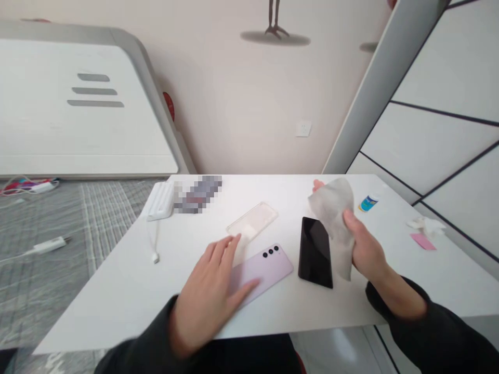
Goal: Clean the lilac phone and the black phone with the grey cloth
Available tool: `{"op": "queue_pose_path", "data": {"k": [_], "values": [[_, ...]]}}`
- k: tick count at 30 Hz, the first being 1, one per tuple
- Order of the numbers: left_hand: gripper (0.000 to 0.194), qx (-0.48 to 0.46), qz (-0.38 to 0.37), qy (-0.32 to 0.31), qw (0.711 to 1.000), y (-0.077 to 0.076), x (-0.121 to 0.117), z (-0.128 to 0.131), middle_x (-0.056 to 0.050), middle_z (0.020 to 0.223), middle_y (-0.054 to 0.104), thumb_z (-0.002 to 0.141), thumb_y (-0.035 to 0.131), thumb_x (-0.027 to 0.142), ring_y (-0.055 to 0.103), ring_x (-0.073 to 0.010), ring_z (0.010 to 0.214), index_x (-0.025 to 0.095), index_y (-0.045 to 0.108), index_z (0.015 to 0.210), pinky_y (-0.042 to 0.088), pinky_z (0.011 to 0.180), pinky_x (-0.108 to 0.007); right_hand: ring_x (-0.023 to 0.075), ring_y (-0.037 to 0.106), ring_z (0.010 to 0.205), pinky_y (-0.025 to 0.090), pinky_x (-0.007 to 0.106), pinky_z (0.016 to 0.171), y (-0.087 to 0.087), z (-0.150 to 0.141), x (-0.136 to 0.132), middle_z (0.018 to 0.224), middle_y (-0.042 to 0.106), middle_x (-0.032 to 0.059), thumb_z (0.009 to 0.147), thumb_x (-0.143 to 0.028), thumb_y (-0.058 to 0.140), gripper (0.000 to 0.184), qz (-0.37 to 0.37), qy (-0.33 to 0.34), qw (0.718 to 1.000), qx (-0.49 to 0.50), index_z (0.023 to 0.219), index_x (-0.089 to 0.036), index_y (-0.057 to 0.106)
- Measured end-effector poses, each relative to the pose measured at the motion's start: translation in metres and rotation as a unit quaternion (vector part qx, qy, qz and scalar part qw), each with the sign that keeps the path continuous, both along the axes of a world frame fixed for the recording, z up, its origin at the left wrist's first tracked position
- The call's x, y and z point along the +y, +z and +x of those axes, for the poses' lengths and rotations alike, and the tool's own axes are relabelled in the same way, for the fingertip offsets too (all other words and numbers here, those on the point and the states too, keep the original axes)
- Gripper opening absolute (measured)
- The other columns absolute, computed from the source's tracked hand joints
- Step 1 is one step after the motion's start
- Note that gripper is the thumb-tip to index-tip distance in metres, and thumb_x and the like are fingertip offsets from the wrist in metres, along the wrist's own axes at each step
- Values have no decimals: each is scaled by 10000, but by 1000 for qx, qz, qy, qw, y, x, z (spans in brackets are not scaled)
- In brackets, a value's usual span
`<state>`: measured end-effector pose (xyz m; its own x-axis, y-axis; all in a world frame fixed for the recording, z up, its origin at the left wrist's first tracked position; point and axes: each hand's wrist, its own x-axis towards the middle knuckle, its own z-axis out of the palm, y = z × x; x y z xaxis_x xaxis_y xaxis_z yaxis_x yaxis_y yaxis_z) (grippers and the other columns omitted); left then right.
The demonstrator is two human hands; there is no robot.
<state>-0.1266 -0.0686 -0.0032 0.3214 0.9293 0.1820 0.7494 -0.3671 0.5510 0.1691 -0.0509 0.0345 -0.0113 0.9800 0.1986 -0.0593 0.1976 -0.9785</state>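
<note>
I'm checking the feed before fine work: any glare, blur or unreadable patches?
In the head view: light is bright and soft over the white tabletop; a blocky pixelated patch near its far left corner hides detail there; the thin grey sheet looks slightly blurred; the flat lilac phone reads clearly enough to show three round black lenses; the glossy black rectangular screen shows faint reflections.

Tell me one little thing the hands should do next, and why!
Perhaps the right hand should bring the grey cloth over to the light purple phone. That hand is holding the cloth up, and the left hand is at the phone with its thumb and fingers spread, so it could probably keep it steady.
</note>
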Motion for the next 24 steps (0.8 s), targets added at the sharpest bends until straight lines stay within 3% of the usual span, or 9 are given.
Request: {"op": "queue_pose_path", "data": {"k": [2, 4, 6, 8, 10, 15, 20, 24], "values": [[816, 81, 86, 14, 993, -16, -39, -12, -169, 1466, 564, 899, 661, 588, 530, -386, 1324, 198, 381, 1559, 472, 1094, -590, 261, 190, 1597, 148, 518, 1322, -7, -16, -23, 1651, 395, 22, 1069, -506, 394, 625, 24, 9, 990, -141, 1641, -278, 284], [755, 100, 115, 4, 988, -33, -62, -16, -159, 1484, 553, 965, 607, 485, 515, -346, 1362, 191, 302, 1590, 484, 1115, -529, 255, 103, 1609, 170, 549, 1314, -17, -47, -43, 1730, 169, 11, 1091, -479, 312, 655, 80, 51, 948, -302, 1675, -274, 96], [672, 75, 142, 7, 987, -46, -72, -16, -171, 1442, 582, 1017, 517, 453, 557, -302, 1323, 155, 298, 1578, 516, 1091, -459, 263, 52, 1613, 183, 561, 1306, -29, -85, -58, 1739, 22, 52, 1095, -474, 305, 723, 156, 107, 890, -416, 1669, -209, -45], [597, 53, 175, 0, 983, -54, -75, -15, -176, 1416, 601, 1049, 418, 473, 591, -280, 1285, 151, 340, 1546, 541, 1054, -422, 263, 35, 1615, 181, 527, 1313, -43, -114, -67, 1731, 9, 81, 1079, -538, 350, 801, 203, 187, 824, -495, 1667, -150, -29], [586, 42, 192, 6, 980, -56, -78, -16, -183, 1390, 619, 1051, 385, 503, 621, -275, 1251, 142, 373, 1512, 564, 1015, -408, 253, 80, 1614, 192, 501, 1316, -54, -127, -68, 1727, 49, 82, 1057, -606, 371, 836, 200, 219, 787, -541, 1670, -133, 57], [610, 26, 141, 107, 984, -54, -86, -14, -174, 1332, 661, 974, 570, 512, 670, -308, 1187, 148, 425, 1441, 592, 969, -469, 323, 149, 1602, 238, 606, 1281, -62, -119, -58, 1709, 131, 158, 1067, -607, 321, 801, 113, 99, 762, -630, 1629, -42, 240], [635, 0, 130, 117, 985, -53, -87, -12, -167, 1269, 697, 978, 551, 454, 711, -309, 1107, 174, 342, 1508, 618, 904, -490, 220, 157, 1605, 267, 477, 1303, -53, -122, -54, 1718, 179, 69, 1095, -448, 322, 633, 174, 197, 758, -597, 1642, -138, 251], [809, -5, 123, 109, 986, -54, -85, -15, -145, 1231, 720, 933, 615, 588, 695, -323, 1141, 181, 289, 1551, 604, 939, -506, 299, 158, 1601, 259, 597, 1278, -51, -123, -51, 1700, 191, 163, 1095, -363, 292, 612, 126, 128, 763, -621, 1619, -48, 276]]}}
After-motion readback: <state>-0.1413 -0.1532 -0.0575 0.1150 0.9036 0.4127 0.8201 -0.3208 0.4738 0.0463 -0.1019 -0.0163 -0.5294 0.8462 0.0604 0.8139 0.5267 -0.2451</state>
